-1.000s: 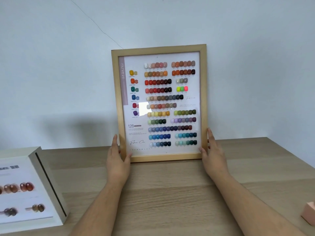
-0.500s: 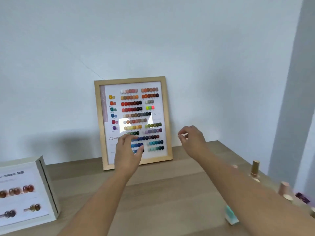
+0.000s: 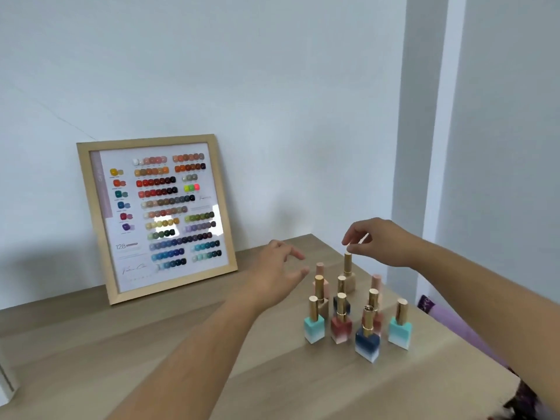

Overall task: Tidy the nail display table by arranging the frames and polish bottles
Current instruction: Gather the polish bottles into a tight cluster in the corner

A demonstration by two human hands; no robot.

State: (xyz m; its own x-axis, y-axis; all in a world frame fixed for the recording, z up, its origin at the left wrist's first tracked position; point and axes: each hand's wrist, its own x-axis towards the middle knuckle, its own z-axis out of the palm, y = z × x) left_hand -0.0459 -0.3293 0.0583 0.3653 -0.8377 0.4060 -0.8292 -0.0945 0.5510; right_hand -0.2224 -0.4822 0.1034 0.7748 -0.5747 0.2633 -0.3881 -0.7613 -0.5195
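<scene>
A wooden frame [image 3: 157,213] holding a chart of coloured nail swatches stands on the table [image 3: 151,344], leaning against the wall. To its right, several polish bottles with gold caps stand upright in a cluster near the table's right edge, among them a teal one [image 3: 314,327], a red one [image 3: 341,327], a navy one [image 3: 367,341] and a second teal one [image 3: 400,328]. My right hand [image 3: 378,241] pinches the cap top of the tall beige bottle [image 3: 348,275] at the back. My left hand [image 3: 272,277] hovers open just left of the cluster, holding nothing.
A corner of a white display box [image 3: 6,386] shows at the far left edge. The table's right edge runs close behind the bottles, with purple fabric [image 3: 448,316] below it. A white wall and a pillar stand behind.
Both hands let go of the frame, which stays leaning on the wall. My view swung right to the bottles, and my right hand came down onto the beige bottle's cap.
</scene>
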